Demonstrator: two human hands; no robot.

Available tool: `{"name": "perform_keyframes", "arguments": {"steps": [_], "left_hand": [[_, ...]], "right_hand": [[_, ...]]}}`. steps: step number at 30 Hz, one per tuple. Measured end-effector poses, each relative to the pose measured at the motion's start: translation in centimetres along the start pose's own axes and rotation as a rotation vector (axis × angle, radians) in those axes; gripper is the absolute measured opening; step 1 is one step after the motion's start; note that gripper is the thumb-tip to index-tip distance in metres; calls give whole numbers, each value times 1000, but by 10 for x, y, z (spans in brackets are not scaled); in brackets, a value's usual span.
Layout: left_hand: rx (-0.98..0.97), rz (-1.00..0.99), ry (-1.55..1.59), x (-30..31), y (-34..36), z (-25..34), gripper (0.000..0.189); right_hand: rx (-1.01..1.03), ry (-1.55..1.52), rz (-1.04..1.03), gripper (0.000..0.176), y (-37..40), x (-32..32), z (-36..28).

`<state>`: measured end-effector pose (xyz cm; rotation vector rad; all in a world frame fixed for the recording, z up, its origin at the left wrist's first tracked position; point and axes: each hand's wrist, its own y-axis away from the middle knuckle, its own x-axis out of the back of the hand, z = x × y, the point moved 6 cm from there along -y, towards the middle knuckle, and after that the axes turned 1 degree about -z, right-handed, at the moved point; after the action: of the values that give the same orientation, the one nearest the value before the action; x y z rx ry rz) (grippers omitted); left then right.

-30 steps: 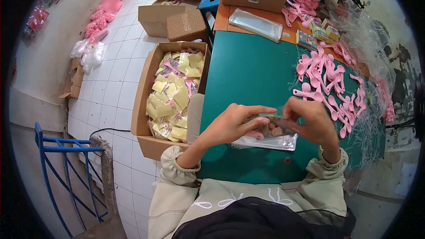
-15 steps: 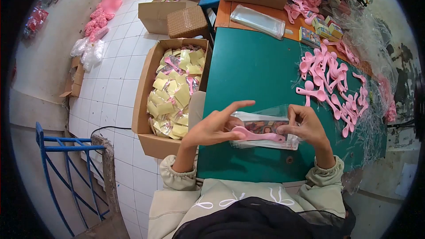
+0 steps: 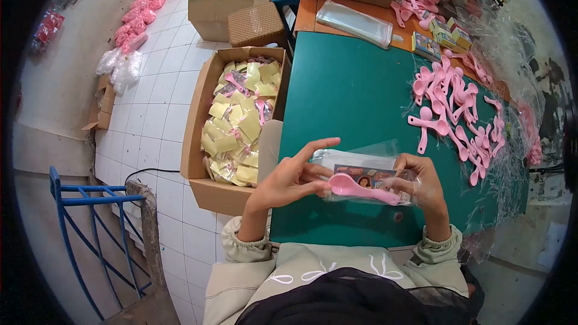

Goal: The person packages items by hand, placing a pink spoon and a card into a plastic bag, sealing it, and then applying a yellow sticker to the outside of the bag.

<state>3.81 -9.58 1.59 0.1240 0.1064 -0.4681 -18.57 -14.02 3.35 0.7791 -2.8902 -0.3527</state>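
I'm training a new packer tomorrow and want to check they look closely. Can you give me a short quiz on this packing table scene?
1. True or false: the pink plastic spoon lies loose on the green tabletop.
2. What does the right hand hold? A. clear plastic bag with a printed card inside B. scissors C. tape roll
3. Fill in: the open cardboard box left of the table holds ___ packets.
Key: 1. False; the left hand pinches its bowl. 2. A. 3. Yellow.
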Motion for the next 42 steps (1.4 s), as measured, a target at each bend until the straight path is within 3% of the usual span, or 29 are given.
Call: {"name": "perform_keyframes", "arguments": {"steps": [1, 4, 7, 8, 11, 18, 27, 33, 36, 42], "left_hand": [[-10, 56, -74, 2, 0, -1, 68], [-94, 415, -415, 4, 3, 1, 59], [91, 238, 195, -25, 8, -21, 55], [117, 156, 164, -33, 12, -22, 55], [162, 201, 304, -38, 24, -40, 55], [158, 206, 253, -40, 39, -50, 58], [115, 282, -11, -38, 44, -46, 60], [99, 365, 374, -40, 33, -54, 61], [147, 371, 72, -34, 30, -52, 58], [152, 371, 231, -35, 30, -55, 51]], "right_hand": [[25, -4, 13, 13, 1, 0, -3], [332, 410, 236, 16, 6, 1, -37], [448, 610, 165, 26, 8, -29, -53], [441, 662, -44, 34, 9, -44, -53], [399, 743, -193, 38, 16, -67, -35], [419, 863, -151, 25, 12, -96, -15], [484, 810, -198, 22, 4, -111, -5], [672, 974, -181, 23, 14, -120, -10], [689, 901, -263, 23, 18, -120, -7], [416, 383, -482, 18, 22, -56, -21]]}}
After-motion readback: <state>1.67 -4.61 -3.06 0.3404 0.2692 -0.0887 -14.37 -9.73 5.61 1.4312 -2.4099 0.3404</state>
